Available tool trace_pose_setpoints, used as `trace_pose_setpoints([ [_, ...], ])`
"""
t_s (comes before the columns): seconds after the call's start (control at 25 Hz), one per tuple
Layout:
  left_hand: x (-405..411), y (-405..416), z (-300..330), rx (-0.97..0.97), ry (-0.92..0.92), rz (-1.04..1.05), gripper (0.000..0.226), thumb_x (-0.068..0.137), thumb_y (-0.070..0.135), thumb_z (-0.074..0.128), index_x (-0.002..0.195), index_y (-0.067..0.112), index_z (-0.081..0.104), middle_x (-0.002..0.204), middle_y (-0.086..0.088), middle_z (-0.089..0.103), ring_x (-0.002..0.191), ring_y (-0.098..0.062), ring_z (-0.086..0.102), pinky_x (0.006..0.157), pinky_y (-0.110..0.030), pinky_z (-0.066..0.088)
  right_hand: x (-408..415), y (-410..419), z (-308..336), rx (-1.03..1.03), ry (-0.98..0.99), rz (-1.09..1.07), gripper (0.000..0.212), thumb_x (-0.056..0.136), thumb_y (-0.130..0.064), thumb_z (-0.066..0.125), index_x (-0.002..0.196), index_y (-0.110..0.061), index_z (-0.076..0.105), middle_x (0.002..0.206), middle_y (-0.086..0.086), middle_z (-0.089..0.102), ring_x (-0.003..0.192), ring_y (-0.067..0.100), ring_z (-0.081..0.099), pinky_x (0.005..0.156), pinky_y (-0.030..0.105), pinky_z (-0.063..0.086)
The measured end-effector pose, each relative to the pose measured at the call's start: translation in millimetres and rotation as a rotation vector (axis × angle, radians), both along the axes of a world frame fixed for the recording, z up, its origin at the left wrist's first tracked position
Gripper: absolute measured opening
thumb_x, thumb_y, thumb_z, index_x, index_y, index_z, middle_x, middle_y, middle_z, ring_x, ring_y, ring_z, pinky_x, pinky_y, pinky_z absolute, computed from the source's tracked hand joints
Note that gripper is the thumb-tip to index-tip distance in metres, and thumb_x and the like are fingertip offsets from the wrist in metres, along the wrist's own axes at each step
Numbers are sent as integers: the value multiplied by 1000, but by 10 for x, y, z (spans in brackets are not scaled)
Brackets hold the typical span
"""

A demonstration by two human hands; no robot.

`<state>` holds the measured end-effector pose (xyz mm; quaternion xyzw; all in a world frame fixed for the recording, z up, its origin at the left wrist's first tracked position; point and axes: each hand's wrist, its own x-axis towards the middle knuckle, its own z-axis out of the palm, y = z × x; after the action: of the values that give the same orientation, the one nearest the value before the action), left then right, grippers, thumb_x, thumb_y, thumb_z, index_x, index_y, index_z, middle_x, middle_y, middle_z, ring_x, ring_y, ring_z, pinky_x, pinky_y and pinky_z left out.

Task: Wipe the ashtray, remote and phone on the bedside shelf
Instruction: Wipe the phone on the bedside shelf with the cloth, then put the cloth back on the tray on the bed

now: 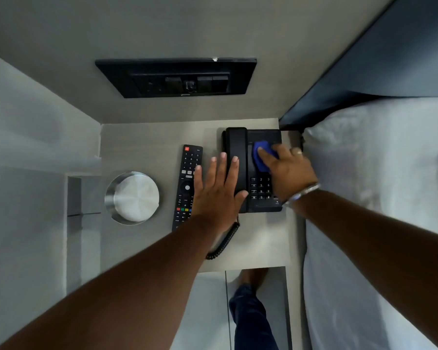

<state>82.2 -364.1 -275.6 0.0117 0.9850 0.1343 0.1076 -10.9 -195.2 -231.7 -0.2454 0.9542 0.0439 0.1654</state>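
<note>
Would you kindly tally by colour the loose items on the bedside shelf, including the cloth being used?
Black: 2, the remote and the phone
Silver: 1, the ashtray
Blue: 1, the cloth pressed on the phone by the right hand
Total: 4

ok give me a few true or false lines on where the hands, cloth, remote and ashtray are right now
1. The right hand presses a blue cloth on the phone. True.
2. The left hand lifts the remote. False: it lies flat, open, across the phone's handset; the remote lies on the shelf.
3. The ashtray sits left of the remote. True.
4. The handset is off its cradle. False: it rests on the phone.
5. The cloth covers the keypad. False: it is above the keys.
</note>
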Motion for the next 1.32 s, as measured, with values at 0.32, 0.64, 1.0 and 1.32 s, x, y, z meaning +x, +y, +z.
trace_pose_setpoints([
  [0.32, -128, 55, 375, -86, -195, -5, 81, 98, 58, 22, 151, 15, -22, 163, -19, -16, 150, -35, -13, 120, -57, -4, 586, 294, 349, -204, -247, -272, 63, 80, -15, 60, 139, -28, 41, 125, 11, 51, 105, 35, 53, 84, 41, 51],
  [0.64, -478, 468, 1647, 1067, -528, -87, 43, 73, 39, 77, 106, 16, 63, 98, -7, 71, 83, -14, 66, 77, -34, 55, 1, 825, 1771, -875, -510, -813, 79, 53, -35, 92, 120, -34, 49, 106, -10, 60, 98, 15, 62, 76, 25, 56],
  [1.0, -846, 965, 2215, 1102, -557, -266, 14, 71, 13, 54, 70, 15, 41, 70, -5, 34, 63, -17, 31, 58, -35, 28, -188, 1882, 2574, -476, -637, -701, 38, 55, -40, 89, 78, -22, 65, 63, -8, 69, 61, 12, 71, 45, 21, 52],
  [1.32, -1092, 1861, 2484, 950, -604, -412, 15, 69, 33, 72, 82, 25, 69, 76, 9, 71, 69, -6, 65, 65, -26, 53, -105, 2713, 2943, -506, -598, -669, 37, 49, -47, 83, 74, -26, 66, 69, -11, 70, 70, 12, 69, 63, 32, 53],
])
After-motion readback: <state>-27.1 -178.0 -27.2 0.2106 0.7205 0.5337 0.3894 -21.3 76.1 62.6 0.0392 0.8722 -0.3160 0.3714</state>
